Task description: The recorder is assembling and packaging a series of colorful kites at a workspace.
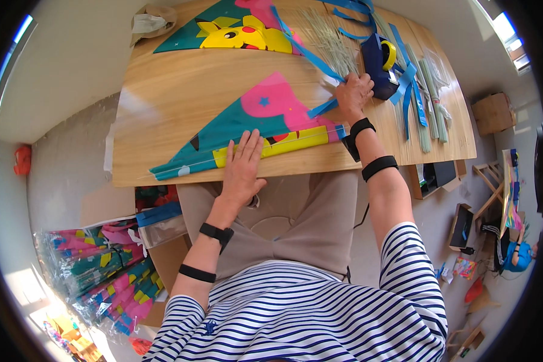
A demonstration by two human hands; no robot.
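Note:
A folded kite sheet [262,99] in green, pink and yellow lies along the table's near edge, with a thin pale rod along its lower side. My left hand [242,161] rests flat on its yellow strip, fingers stretched out. Farther right, my right hand [354,95] is closed at a blue ribbon [314,59], which runs to it from the far side; a short blue end shows on its left. Its fingertips are partly hidden. Just beside that hand stands a dark blue tape dispenser [377,67] with a yellow roll [389,55].
Another kite sheet [241,35] with a yellow cartoon figure lies at the table's far side. Thin pale sticks [332,42] and bundled rods [431,96] lie toward the right. Plastic-wrapped colourful kites [108,265] are piled at lower left. A person in blue [516,253] is at far right.

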